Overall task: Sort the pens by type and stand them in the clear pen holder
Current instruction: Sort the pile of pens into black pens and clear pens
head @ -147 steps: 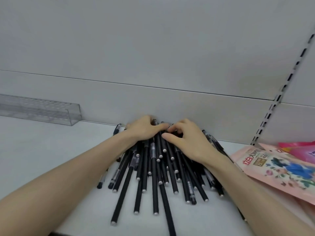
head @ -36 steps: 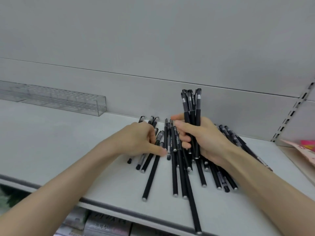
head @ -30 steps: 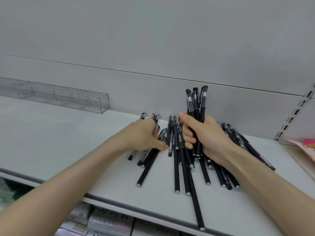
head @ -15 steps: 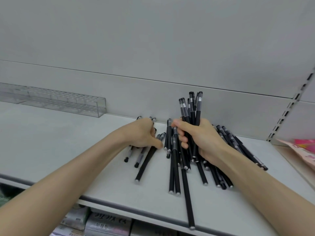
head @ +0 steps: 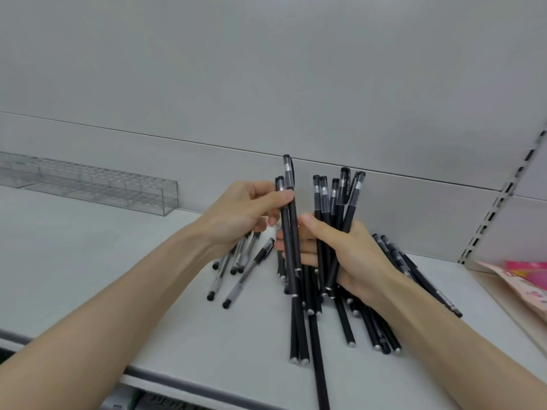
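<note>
Pinching two black pens point(head: 291, 232) between thumb and curled fingers, the left hand point(head: 242, 214) holds them upright, caps up. They cross in front of the fingers of the right hand point(head: 349, 255). That hand is wrapped round a bundle of black pens point(head: 340, 199), near vertical, caps fanned at the top. Beneath both hands loose black pens point(head: 344, 321) lie on the grey shelf point(head: 88, 261), long axes roughly front to back, one overhanging the front edge. Left of them a few clear-barrelled pens point(head: 236, 279) lie slanted, their far ends hidden by the left wrist. The clear pen holder point(head: 118, 190) stands against the back panel, well to the left. Pink packets point(head: 527, 276) lie at the far right.
</note>
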`<action>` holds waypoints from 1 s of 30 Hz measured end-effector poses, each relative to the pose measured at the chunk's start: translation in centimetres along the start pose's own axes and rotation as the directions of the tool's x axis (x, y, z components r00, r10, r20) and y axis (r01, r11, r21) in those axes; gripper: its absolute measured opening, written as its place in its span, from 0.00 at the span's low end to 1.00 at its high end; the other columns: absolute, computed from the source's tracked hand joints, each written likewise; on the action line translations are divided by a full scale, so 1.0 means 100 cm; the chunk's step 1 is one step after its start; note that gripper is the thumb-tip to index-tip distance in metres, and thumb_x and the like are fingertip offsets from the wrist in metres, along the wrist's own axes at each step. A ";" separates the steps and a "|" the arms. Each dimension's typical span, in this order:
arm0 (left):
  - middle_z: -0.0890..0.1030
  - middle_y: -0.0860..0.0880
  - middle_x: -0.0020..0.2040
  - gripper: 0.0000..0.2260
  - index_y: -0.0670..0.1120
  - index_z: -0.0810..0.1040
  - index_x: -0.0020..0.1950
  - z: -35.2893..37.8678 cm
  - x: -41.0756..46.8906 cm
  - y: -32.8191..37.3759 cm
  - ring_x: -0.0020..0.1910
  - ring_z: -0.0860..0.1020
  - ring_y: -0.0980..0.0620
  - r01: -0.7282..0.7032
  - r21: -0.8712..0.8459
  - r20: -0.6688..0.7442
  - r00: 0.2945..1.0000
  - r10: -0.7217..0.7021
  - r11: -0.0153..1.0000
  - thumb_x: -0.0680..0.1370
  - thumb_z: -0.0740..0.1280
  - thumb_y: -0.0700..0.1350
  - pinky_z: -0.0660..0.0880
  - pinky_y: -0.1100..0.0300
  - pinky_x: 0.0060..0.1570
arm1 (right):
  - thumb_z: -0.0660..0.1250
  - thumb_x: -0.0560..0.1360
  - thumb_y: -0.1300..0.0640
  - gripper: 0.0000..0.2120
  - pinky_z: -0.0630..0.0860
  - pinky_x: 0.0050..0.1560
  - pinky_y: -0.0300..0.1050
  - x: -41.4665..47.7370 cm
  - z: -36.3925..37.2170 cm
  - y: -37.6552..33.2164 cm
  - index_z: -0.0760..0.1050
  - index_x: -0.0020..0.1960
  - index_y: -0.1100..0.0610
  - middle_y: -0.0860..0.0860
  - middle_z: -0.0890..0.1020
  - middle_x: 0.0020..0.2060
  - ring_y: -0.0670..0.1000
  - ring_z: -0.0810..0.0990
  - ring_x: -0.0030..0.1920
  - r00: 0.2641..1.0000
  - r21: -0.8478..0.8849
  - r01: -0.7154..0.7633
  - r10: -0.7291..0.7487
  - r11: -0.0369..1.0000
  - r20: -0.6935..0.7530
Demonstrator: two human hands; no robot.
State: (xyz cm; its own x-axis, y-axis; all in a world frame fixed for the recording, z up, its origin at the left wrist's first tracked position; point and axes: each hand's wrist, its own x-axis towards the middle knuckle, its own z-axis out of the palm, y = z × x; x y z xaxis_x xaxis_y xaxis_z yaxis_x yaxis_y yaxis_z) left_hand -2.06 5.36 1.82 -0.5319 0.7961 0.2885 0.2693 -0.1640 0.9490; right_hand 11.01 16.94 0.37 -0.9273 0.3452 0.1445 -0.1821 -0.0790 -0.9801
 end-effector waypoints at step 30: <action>0.71 0.46 0.27 0.23 0.47 0.65 0.26 0.010 0.057 -0.048 0.55 0.77 0.37 0.305 0.788 -0.143 0.936 -0.323 0.535 0.69 0.72 0.60 0.66 0.54 0.45 | 0.65 0.77 0.65 0.03 0.71 0.29 0.41 0.011 -0.012 0.008 0.76 0.44 0.61 0.52 0.73 0.27 0.48 0.69 0.25 0.988 -0.111 -0.021 0.003 0.994 -0.153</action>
State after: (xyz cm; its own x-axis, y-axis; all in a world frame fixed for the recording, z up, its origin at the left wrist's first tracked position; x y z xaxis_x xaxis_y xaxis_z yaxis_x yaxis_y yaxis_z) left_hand -5.59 11.26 -1.19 -0.6997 0.7142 -0.0182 0.6139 0.6141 0.4960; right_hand 10.27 18.34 -0.42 -0.8671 0.4838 0.1186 -0.1255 0.0182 -0.9919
